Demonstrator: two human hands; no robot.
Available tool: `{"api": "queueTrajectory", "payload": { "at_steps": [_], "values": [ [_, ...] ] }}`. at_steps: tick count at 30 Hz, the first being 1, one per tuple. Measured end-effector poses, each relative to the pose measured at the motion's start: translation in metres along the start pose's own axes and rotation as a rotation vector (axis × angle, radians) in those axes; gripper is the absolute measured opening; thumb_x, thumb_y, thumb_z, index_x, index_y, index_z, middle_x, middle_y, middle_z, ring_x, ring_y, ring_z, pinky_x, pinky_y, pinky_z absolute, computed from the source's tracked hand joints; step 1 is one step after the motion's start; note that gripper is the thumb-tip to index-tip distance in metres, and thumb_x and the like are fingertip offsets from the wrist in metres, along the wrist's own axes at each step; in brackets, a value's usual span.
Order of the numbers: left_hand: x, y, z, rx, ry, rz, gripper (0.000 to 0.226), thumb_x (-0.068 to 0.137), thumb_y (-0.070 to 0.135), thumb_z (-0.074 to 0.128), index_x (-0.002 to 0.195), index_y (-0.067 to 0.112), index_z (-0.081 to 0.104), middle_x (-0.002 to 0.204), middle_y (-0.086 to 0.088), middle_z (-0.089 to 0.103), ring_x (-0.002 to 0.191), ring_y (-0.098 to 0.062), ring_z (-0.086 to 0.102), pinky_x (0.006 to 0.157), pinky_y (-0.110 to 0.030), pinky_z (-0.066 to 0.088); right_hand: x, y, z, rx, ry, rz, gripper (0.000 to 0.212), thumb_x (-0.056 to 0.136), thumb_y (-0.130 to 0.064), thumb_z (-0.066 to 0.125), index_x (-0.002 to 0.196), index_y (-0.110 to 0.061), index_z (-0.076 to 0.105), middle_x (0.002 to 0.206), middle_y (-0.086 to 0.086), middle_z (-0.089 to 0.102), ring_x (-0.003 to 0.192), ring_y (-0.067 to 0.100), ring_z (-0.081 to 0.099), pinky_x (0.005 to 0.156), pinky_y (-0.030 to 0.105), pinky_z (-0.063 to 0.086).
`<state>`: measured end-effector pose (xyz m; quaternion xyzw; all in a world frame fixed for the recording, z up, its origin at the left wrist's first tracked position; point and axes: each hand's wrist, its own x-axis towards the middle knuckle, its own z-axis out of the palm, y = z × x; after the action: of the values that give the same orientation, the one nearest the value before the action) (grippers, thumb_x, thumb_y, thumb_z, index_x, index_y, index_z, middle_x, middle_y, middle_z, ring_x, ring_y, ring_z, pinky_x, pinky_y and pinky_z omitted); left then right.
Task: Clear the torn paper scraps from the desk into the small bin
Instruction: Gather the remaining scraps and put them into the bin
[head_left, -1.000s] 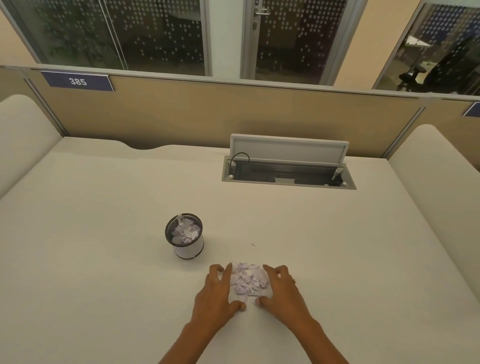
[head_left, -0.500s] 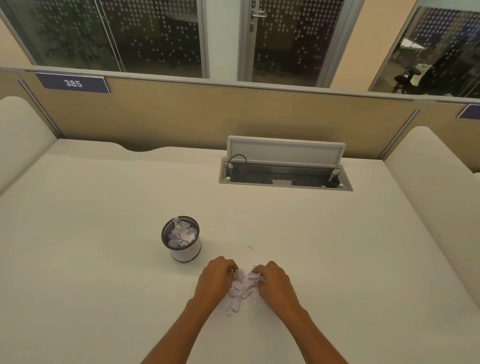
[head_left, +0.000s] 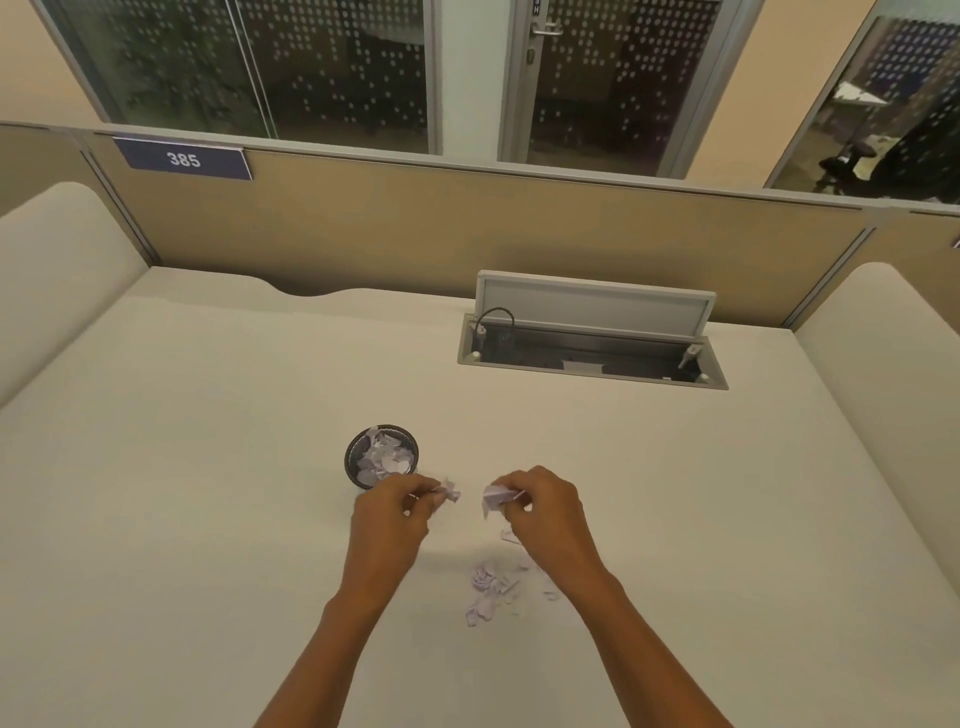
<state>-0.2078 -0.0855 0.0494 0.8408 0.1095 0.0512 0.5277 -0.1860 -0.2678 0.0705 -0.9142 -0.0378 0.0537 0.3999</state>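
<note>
Nearest the camera, at 6 o'clock: loose scraps left on the desk, both hands carrying pinches toward the bin.

Pale lilac torn paper scraps (head_left: 491, 587) lie scattered on the cream desk top (head_left: 208, 519). Beyond them the left hand (head_left: 387, 519) and right hand (head_left: 543, 512) each have fingers closed on a small wad, lifted clear, likely to drop. At 11 o'clock the small black round bin (head_left: 363, 457), part-filled with scraps, stands just behind the left hand. Farther, at 1 o'clock, a grey cable hatch (head_left: 592, 338) stands open.
</note>
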Motion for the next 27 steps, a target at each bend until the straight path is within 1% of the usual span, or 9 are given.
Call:
{"api": "queueTrajectory", "payload": {
  "at_steps": [3,6,9,11,15,18,22,25,27],
  "values": [
    [0.003,0.007,-0.02,-0.009,0.085,0.011,0.03,0.082,0.015,0.071,0.074,0.043,0.066,0.082,0.014,0.07,0.075,-0.012,0.066,0.059,-0.037,0.06,0.014,-0.031,0.005,0.037,-0.032,-0.067,0.02,0.087,-0.009,0.058,0.098,-0.018,0.072,0.093,0.002,0.067,0.08,0.014,0.06,0.064,0.011,0.042],
    [0.01,0.005,-0.035,0.026,0.158,-0.01,0.026,0.082,0.022,0.071,0.075,0.047,0.064,0.081,0.013,0.07,0.074,-0.013,0.067,0.063,-0.04,0.059,0.032,-0.057,0.015,0.054,-0.062,-0.122,0.02,0.084,-0.01,0.059,0.095,-0.02,0.072,0.095,0.002,0.068,0.081,0.015,0.06,0.069,0.022,0.049],
    [0.02,-0.002,-0.044,0.074,0.214,-0.072,0.006,0.084,0.029,0.068,0.089,0.03,0.071,0.085,0.005,0.071,0.071,-0.015,0.069,0.071,-0.044,0.058,0.05,-0.076,0.028,0.006,-0.094,-0.16,0.02,0.084,-0.009,0.06,0.098,-0.017,0.072,0.097,0.004,0.069,0.079,0.015,0.057,0.065,0.02,0.045],
    [0.025,-0.004,-0.047,0.116,0.233,-0.084,0.013,0.086,0.03,0.065,0.096,0.022,0.071,0.089,0.003,0.072,0.071,-0.016,0.069,0.074,-0.042,0.057,0.059,-0.086,0.036,-0.039,-0.119,-0.162,0.022,0.084,-0.008,0.06,0.101,-0.015,0.071,0.099,0.006,0.07,0.079,0.016,0.057,0.065,0.021,0.046],
    [0.03,-0.008,-0.051,0.162,0.227,-0.081,0.015,0.088,0.023,0.062,0.102,0.023,0.068,0.099,0.003,0.071,0.076,-0.018,0.069,0.075,-0.042,0.057,0.068,-0.098,0.044,-0.107,-0.191,-0.157,0.031,0.082,-0.006,0.062,0.112,-0.014,0.066,0.11,0.01,0.067,0.094,0.026,0.062,0.079,0.033,0.053],
    [0.031,-0.012,-0.052,0.165,0.2,-0.1,0.021,0.087,0.02,0.063,0.107,0.023,0.068,0.103,0.004,0.071,0.08,-0.019,0.069,0.078,-0.043,0.057,0.072,-0.097,0.044,-0.112,-0.213,-0.149,0.034,0.082,-0.003,0.06,0.114,-0.013,0.065,0.113,0.01,0.066,0.1,0.027,0.061,0.085,0.035,0.052],
    [0.028,-0.011,-0.053,0.16,0.223,-0.097,0.018,0.087,0.017,0.064,0.103,0.023,0.068,0.104,0.006,0.069,0.077,-0.014,0.068,0.076,-0.042,0.057,0.074,-0.089,0.045,-0.052,-0.191,-0.101,0.035,0.079,0.003,0.057,0.108,-0.015,0.068,0.108,0.008,0.069,0.095,0.023,0.063,0.08,0.03,0.052],
    [0.025,-0.009,-0.054,0.229,0.246,-0.059,0.017,0.087,0.019,0.064,0.103,0.026,0.067,0.104,0.007,0.065,0.078,-0.012,0.064,0.071,-0.035,0.054,0.073,-0.08,0.041,0.01,-0.137,-0.06,0.038,0.081,0.007,0.051,0.106,-0.014,0.069,0.105,0.008,0.068,0.094,0.022,0.064,0.082,0.029,0.051],
    [0.028,-0.008,-0.054,0.298,0.221,-0.017,0.021,0.087,0.021,0.065,0.107,0.026,0.068,0.108,0.006,0.061,0.086,-0.013,0.063,0.069,-0.029,0.048,0.074,-0.074,0.039,0.027,-0.112,-0.043,0.035,0.083,0.006,0.052,0.105,-0.015,0.07,0.103,0.008,0.068,0.093,0.021,0.065,0.082,0.027,0.051]
  ]
}}
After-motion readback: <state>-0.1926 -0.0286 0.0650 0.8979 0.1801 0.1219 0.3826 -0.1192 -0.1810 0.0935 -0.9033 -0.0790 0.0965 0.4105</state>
